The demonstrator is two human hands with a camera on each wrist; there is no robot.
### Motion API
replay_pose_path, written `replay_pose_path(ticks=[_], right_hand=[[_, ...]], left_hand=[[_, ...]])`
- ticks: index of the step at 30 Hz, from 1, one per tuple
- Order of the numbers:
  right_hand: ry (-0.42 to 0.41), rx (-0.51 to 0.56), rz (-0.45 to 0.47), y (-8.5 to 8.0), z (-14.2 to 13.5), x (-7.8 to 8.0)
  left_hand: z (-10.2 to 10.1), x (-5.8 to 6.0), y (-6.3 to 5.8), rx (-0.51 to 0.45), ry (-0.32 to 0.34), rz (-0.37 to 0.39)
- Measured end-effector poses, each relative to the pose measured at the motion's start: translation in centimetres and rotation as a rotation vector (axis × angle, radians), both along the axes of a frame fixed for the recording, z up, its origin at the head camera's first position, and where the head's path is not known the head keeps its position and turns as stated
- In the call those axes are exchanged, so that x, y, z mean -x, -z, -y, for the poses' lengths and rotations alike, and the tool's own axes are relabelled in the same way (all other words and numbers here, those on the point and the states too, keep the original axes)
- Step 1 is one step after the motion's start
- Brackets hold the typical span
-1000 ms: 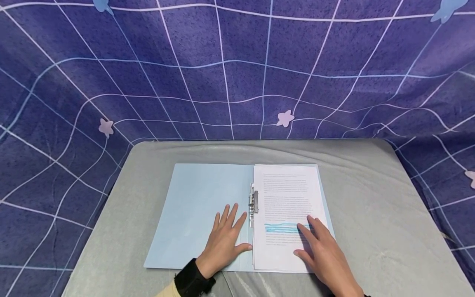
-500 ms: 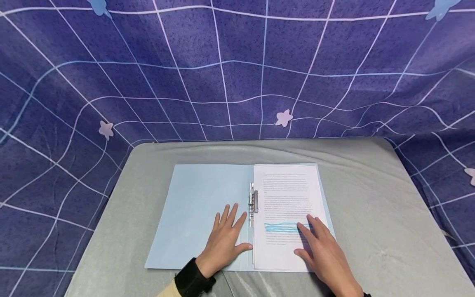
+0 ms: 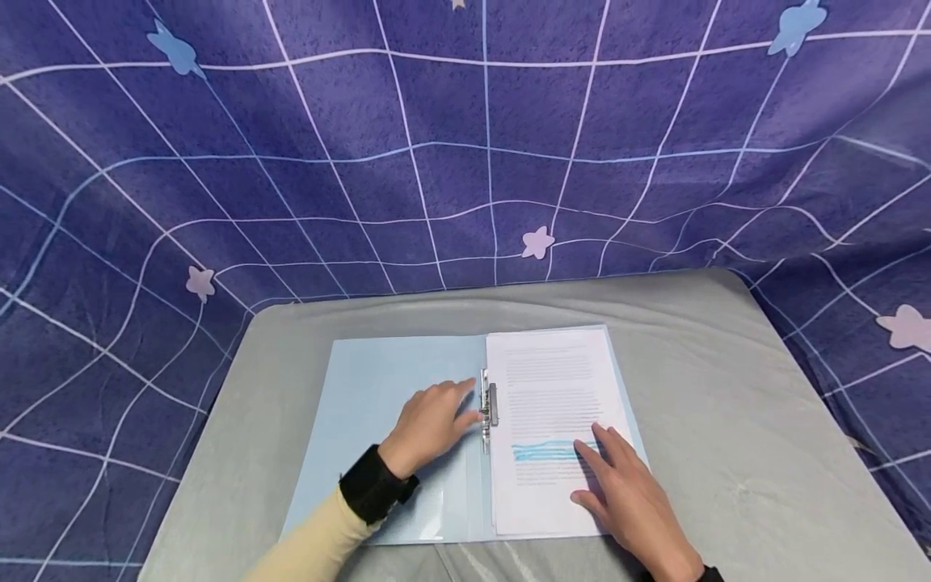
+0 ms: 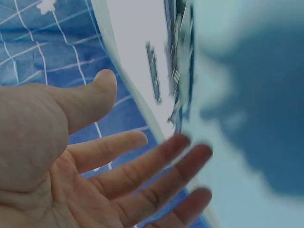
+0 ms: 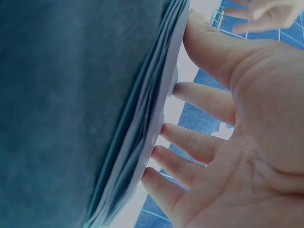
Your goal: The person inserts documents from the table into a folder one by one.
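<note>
A light blue folder (image 3: 385, 376) lies opened flat, with a stack of printed sheets (image 3: 538, 509) on its right side. Blue highlighter strokes (image 3: 541, 451) cross the top sheet. At the spine sits a metal clip (image 3: 489, 408), at the sheets' left edge. My left hand (image 3: 429, 428) hovers over the left cover, its thumb and index finger pointing at the clip; in the left wrist view its fingers are extended and hold nothing. My right hand (image 3: 633, 493) rests its fingertips on the top sheet's lower right. The right wrist view shows the layered sheet edges (image 5: 147, 114) beside those fingertips.
A grey cloth (image 3: 727, 420) covers the table under the folder. Behind and at both sides hangs a purple-blue curtain (image 3: 451, 186) with grid lines and stars. A black band (image 3: 372, 485) circles the left wrist.
My left hand has lifted from the lower left cover and moved up towards the metal clip, its fingers turning to the right. My right hand stays on the sheet. The head view has shifted slightly.
</note>
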State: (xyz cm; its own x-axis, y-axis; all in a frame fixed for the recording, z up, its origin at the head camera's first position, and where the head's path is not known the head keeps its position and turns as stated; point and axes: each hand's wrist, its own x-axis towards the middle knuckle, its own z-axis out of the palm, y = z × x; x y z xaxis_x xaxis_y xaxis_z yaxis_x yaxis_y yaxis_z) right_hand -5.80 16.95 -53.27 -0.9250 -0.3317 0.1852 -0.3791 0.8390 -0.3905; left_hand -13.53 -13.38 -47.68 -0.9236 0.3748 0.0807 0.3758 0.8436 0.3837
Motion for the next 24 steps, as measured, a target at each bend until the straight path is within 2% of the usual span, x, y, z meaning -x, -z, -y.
replay_pose_path(ticks=[5, 10, 16, 24], right_hand=[[0.002, -0.002, 0.024, 0.2, 0.2, -0.2], [0.004, -0.008, 0.029, 0.4, 0.3, -0.2], [0.001, -0.006, 0.005, 0.3, 0.3, -0.2], [0.010, 0.000, -0.006, 0.1, 0.1, -0.1]], left_hand=[[-0.4, 3.3, -0.3, -0.013, -0.025, 0.016], [-1.0, 5.5, 0.9, -0.007, -0.093, 0.070], [-1.7, 6.9, 2.4, 0.009, -0.133, 0.118], [-2.1, 7.7, 2.9, -0.011, -0.152, 0.132]])
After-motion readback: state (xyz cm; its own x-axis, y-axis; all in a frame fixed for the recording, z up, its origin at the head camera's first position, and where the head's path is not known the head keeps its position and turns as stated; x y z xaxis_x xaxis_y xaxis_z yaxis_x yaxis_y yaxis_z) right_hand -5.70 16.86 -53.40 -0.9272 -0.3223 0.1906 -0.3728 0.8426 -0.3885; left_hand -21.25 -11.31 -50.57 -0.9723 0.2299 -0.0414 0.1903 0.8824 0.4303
